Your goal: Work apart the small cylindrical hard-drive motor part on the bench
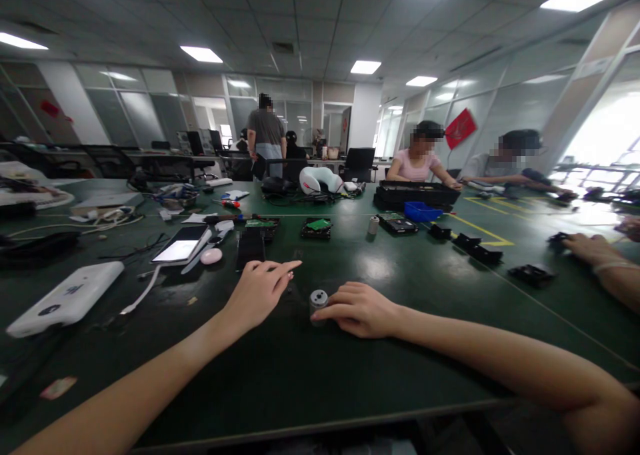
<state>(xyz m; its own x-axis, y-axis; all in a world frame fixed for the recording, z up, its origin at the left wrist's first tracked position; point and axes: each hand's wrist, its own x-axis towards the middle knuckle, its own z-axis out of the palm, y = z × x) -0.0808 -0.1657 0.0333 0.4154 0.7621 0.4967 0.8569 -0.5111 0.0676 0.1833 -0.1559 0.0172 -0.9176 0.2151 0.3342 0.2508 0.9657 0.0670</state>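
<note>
Your right hand (pixel 363 310) has its fingers at the metal cylinder (pixel 319 300): likely dense, rigid, slick; grip low sides. Left fingers spread, empty.

My left hand (pixel 257 292) hovers with its palm down, the forearm slanting in from the lower left, one finger reaching out nearly straight while the others bend loosely beneath. My right hand (pixel 363 310) lies lower, its back turned up, fingers curled forward and close together with the thumb stretched along the near side. My right forearm (pixel 480 338) runs in almost level from a bent elbow, and both arms are bare.
</note>
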